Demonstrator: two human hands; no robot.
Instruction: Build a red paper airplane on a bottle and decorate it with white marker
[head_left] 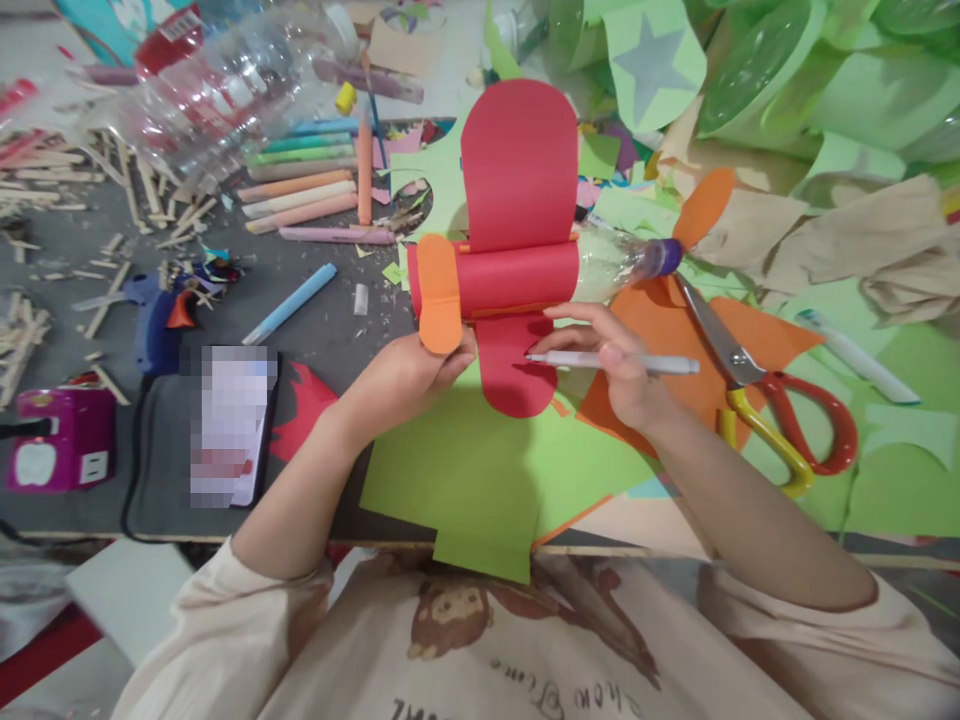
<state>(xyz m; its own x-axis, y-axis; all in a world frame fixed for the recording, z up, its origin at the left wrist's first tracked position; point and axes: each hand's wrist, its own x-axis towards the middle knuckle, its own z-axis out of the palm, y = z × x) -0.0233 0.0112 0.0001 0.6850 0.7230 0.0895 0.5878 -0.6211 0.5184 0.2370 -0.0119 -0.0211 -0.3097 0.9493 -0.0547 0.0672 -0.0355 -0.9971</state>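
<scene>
In front of me lies a toy airplane [517, 278] made from a clear plastic bottle wrapped in red paper. It has two rounded red wings, an orange tail strip [439, 292] and an orange propeller blade [705, 208] by the purple cap. My left hand [409, 380] is closed at the tail end, its fingertips partly hidden under the orange strip and the near wing. Pinched in my right hand [626, 375] is a white marker pen [667, 364]. The pen's tip points left, at or just over the near red wing [517, 385]; contact is hard to tell.
Large scissors [739, 360] lie open at the right on orange paper. Green paper sheets [480, 470] spread below the airplane. At left are a blue glue gun [157, 320], a phone [232, 430], a blue marker [292, 303] and wooden sticks. Several markers and bottles lie farther back.
</scene>
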